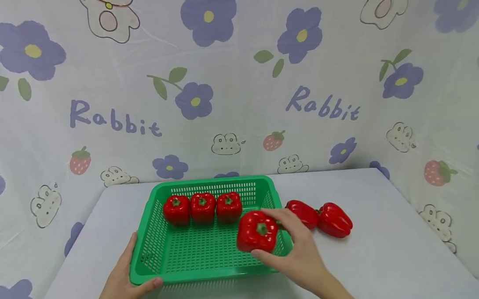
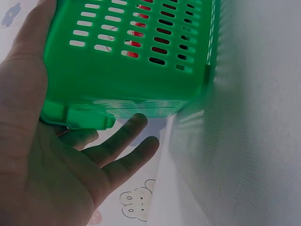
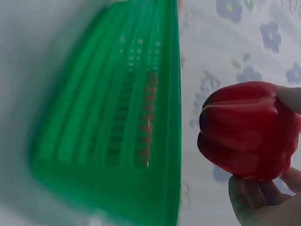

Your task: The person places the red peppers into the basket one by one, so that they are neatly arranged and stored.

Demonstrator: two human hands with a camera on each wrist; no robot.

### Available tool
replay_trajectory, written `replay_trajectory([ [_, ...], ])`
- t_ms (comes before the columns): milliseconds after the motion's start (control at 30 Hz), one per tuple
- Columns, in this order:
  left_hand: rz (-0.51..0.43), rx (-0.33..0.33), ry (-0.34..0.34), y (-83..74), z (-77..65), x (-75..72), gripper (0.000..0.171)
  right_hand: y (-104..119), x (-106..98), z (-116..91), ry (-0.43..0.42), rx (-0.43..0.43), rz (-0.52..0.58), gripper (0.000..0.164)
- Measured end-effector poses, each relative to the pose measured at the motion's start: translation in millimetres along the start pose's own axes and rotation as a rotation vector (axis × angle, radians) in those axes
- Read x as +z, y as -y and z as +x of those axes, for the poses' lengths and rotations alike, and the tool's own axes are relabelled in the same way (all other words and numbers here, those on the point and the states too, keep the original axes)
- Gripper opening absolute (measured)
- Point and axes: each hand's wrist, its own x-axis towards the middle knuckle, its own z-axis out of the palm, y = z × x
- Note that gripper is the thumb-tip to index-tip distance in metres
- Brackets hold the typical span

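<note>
Placement step, apparently: gripped red pepper (image 1: 256,233) in right hand (image 1: 299,257), above green basket (image 1: 196,253) near its right edge; rested left hand (image 1: 124,275), fairly straight-fingered, against front left corner. Included three peppers (image 1: 202,208) along back edge, two others (image 1: 334,220) on surface (image 1: 379,242) beyond right edge. Likely called for lowering and releasing beside those three.
</note>
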Motion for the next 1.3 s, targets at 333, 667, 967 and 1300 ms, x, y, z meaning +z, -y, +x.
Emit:
replay_trajectory([
  [333,0.025,0.046,-0.027,4.4,2.1,0.4,0.122,7.4,107.0,38.7,0.146,0.22,0.118,0.065],
  [667,-0.014,0.008,-0.015,1.6,4.5,4.1,0.119,-10.5,155.0,58.4,0.149,0.347,0.101,0.062],
  [967,-0.013,-0.013,-0.004,-0.7,4.1,5.1,0.119,-14.2,171.2,66.9,0.145,0.348,0.025,0.064],
  [1300,0.007,-0.017,-0.003,-0.4,0.6,1.4,0.12,-13.3,175.4,67.6,0.246,0.363,-0.021,0.061],
])
